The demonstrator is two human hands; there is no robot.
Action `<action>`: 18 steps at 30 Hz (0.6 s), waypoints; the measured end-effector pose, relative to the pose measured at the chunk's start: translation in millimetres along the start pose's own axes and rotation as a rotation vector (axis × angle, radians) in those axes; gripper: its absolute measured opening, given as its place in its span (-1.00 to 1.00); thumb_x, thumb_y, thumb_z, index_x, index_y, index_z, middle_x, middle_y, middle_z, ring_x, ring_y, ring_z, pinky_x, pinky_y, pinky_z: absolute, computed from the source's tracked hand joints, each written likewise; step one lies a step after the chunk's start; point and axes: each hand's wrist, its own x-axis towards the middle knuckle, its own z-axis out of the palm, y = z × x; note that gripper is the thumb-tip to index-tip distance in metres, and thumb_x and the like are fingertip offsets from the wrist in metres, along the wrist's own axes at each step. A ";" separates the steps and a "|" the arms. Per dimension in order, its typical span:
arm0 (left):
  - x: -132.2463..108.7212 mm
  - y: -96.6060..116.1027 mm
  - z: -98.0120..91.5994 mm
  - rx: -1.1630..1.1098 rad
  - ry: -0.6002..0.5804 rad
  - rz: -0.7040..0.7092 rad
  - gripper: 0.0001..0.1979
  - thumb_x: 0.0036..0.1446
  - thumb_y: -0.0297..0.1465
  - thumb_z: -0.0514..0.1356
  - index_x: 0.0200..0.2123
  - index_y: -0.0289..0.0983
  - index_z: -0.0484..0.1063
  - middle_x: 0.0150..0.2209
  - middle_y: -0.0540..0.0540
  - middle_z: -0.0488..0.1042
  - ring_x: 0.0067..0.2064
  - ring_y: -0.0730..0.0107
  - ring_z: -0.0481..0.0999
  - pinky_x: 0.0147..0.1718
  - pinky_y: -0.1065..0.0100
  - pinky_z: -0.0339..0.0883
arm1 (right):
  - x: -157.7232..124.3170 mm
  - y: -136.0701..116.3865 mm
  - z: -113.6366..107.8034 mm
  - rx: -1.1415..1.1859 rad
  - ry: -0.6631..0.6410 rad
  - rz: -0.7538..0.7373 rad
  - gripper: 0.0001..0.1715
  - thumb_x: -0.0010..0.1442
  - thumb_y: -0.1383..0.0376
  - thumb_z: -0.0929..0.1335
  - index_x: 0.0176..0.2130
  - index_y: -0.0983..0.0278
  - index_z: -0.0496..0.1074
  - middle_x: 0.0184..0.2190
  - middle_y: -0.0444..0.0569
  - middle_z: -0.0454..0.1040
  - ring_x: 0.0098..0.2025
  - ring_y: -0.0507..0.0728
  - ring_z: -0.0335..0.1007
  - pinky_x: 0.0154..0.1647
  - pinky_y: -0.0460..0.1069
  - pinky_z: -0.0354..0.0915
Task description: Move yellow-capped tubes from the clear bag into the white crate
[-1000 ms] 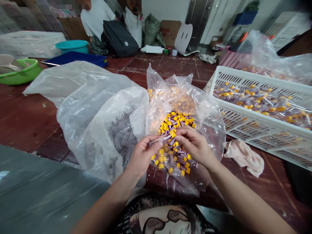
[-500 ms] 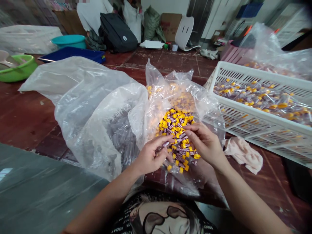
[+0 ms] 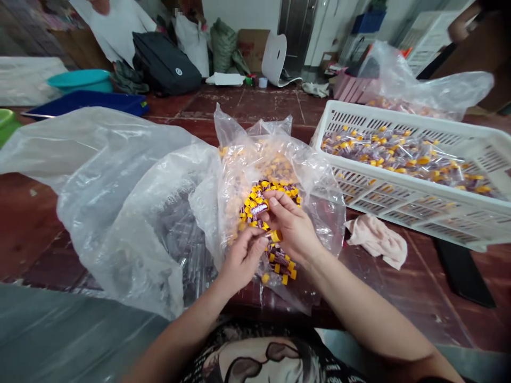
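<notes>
My right hand [image 3: 294, 226] pinches a small purple-labelled tube with a yellow cap [image 3: 259, 208], its printed side facing up. Just below it, my left hand [image 3: 242, 259] grips another yellow-capped tube [image 3: 274, 236] between thumb and fingertips. Both hands are over an open clear plastic bag [image 3: 319, 175] that holds a heap of the same yellow-capped pieces [image 3: 279, 260], some spilling towards me. On the left lies a large cloudy plastic bag [image 3: 107, 181], its mouth open on clear, empty-looking plastic tubes [image 3: 191, 239].
A white slotted crate [image 3: 399, 178] at the right holds many clear tubes with yellow caps. Beside it lie a pink cloth [image 3: 377, 239] and a flat black object [image 3: 463, 274]. Further back are a blue tray [image 3: 88, 103], a turquoise basin [image 3: 80, 81] and a black backpack [image 3: 165, 64].
My hands have come closer together, each now pinching a yellow-capped tube lifted from the heap. The view has turned to the right, so the bags and crate sit further left.
</notes>
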 end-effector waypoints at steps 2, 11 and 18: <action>-1.4 4.7 -2.5 0.108 -0.064 0.046 -0.73 0.32 -0.14 0.19 -0.11 -0.20 0.51 -0.34 -0.07 0.49 -0.30 0.31 0.47 -0.29 0.30 0.37 | 2.4 -3.5 -6.9 -0.133 -0.038 -0.062 -0.72 0.25 0.08 0.41 -0.10 0.14 0.41 -0.35 -0.14 0.34 -0.35 0.03 0.30 -0.27 -0.04 0.33; -7.7 31.1 13.6 0.488 -0.188 0.349 -0.80 0.38 -0.34 0.09 -0.03 -0.21 0.45 -0.06 -0.20 0.50 -0.01 0.14 0.48 0.02 0.15 0.37 | -10.4 2.7 -8.9 -0.459 -0.019 -0.216 -0.77 0.40 0.07 0.29 -0.10 0.13 0.40 -0.30 -0.11 0.37 -0.31 0.06 0.32 -0.25 -0.04 0.35; 41.7 54.7 29.2 0.718 -0.240 0.632 -0.75 0.36 -0.28 0.16 0.04 -0.16 0.51 -0.07 -0.20 0.54 -0.07 0.08 0.53 -0.04 0.11 0.39 | -8.6 -33.0 -51.3 -0.535 0.339 -0.507 -0.66 0.39 -0.02 0.28 -0.06 0.16 0.39 -0.22 -0.05 0.47 -0.19 0.10 0.44 -0.18 -0.01 0.39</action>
